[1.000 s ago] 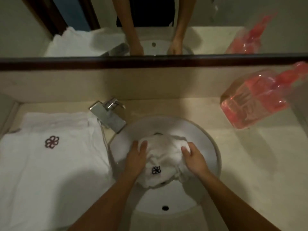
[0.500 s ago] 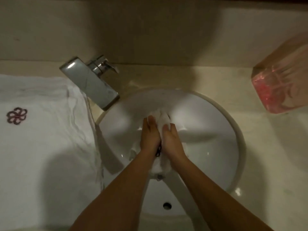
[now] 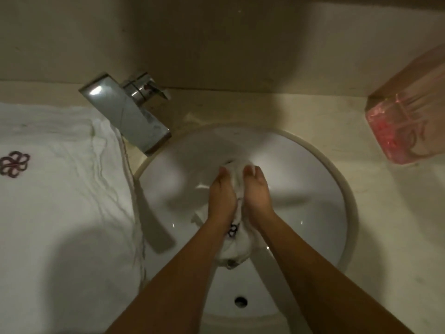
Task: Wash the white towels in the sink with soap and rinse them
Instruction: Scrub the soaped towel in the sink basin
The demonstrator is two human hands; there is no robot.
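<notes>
Two hands work in the sink basin [image 3: 313, 189]: left hand [image 3: 220, 196] & right hand [image 3: 257, 191] sit side by side w/ a bunched white towel [image 3: 237, 249] squeezed between them. Each grip is clamped on the towel, fingers curled round it, fingertips at its far end, where a bit of cloth pokes out. Rest of the towel hangs below the wrists, dark flower logo showing between the forearms, lower end near the basin floor. Overflow hole [image 3: 240, 302] at the near wall of the basin. Chrome faucet [image 3: 127, 114] stands at rear left, spout angled over the rim; can't tell if water runs. Second white towel [image 3: 60, 201] lies spread flat on the tabletop [image 3: 385, 225] left of the sink, w/ a dark flower logo near the frame edge, its right edge just beside the rim. Pink soap bottle [image 3: 409, 131] at far right on the tabletop, blurred.
</notes>
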